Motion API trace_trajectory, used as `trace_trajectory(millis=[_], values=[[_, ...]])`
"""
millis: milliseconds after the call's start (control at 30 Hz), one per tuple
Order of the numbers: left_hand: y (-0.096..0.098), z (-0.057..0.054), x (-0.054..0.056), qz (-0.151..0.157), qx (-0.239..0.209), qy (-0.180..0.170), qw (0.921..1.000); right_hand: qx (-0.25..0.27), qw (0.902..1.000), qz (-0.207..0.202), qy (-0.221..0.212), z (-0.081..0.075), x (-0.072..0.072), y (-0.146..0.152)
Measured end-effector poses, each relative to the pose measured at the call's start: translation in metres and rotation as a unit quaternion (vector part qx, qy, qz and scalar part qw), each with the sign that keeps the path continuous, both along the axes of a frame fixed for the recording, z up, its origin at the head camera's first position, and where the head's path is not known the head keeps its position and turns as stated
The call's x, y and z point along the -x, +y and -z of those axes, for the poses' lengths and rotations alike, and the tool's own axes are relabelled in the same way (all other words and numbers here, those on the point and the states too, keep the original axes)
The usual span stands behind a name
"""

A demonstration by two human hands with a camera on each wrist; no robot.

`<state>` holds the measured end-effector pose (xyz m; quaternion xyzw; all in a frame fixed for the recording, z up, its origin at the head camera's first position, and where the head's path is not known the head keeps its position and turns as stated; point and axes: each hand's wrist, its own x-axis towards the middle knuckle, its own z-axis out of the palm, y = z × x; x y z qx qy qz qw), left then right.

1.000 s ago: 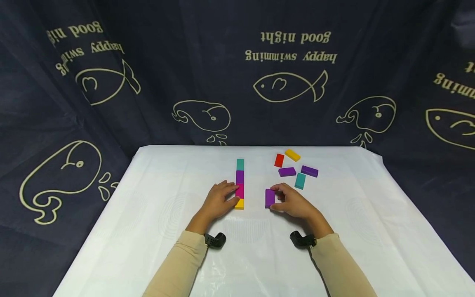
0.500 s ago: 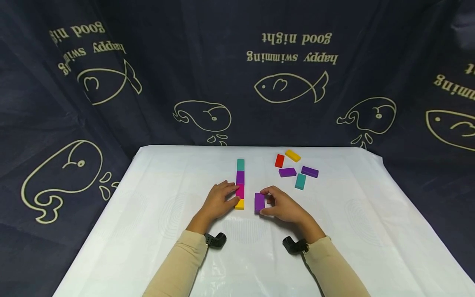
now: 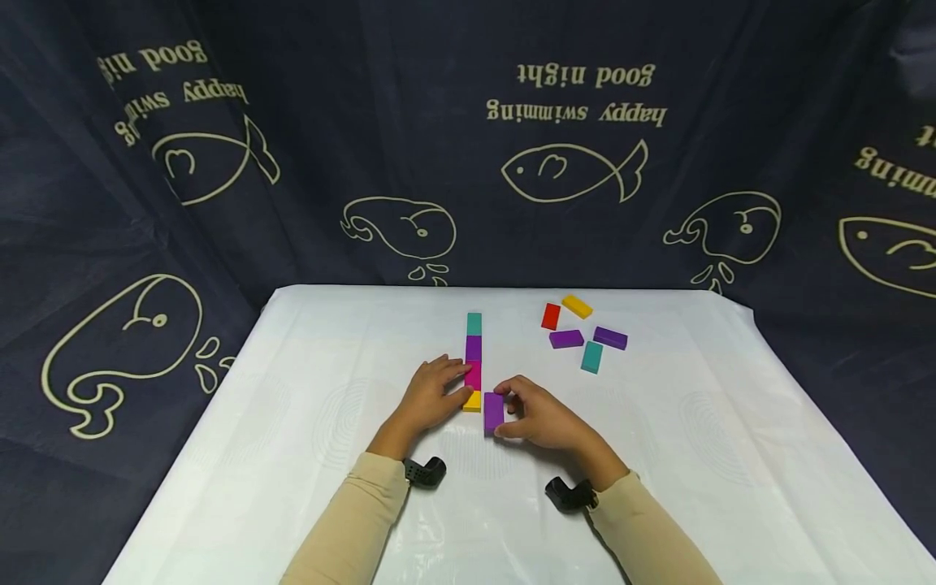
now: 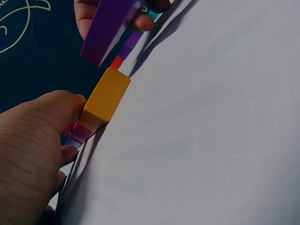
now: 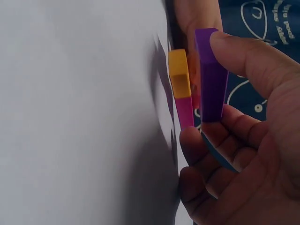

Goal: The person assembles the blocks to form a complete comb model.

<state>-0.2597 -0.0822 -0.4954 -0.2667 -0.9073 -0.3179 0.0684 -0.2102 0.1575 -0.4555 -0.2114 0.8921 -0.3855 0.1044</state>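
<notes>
A straight row of blocks lies on the white table: teal (image 3: 474,324), purple (image 3: 474,348), pink (image 3: 473,375) and yellow (image 3: 471,401), the yellow at the near end. My left hand (image 3: 435,393) rests along the row's left side, thumb and fingertips touching it near the pink and yellow blocks. In the left wrist view the yellow block (image 4: 105,97) stands beside the thumb. My right hand (image 3: 544,414) pinches another purple block (image 3: 493,414) between thumb and fingers. That block is held off the table, just right of the yellow one; the right wrist view shows the held block (image 5: 212,79) from its end.
Loose blocks lie at the back right: red (image 3: 551,316), yellow (image 3: 577,306), purple (image 3: 566,339), darker purple (image 3: 610,338) and teal (image 3: 591,357). A dark curtain (image 3: 409,97) with fish drawings hangs behind the table.
My right hand has carried the purple block leftward and a little nearer to me, from well right of the row to beside the yellow block. My left hand has stayed put.
</notes>
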Motion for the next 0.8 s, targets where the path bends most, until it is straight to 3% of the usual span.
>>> trace_trajectory(millis=[533,800], values=[[0.000,0.002,0.002,0.007,-0.006,0.015,0.9998,-0.026,0.9992,-0.029,-0.010,-0.001,-0.010,-0.011],[0.000,0.002,0.001,0.004,-0.006,0.011,0.9999,-0.037,0.9987,-0.035,0.009,0.003,-0.012,-0.016]])
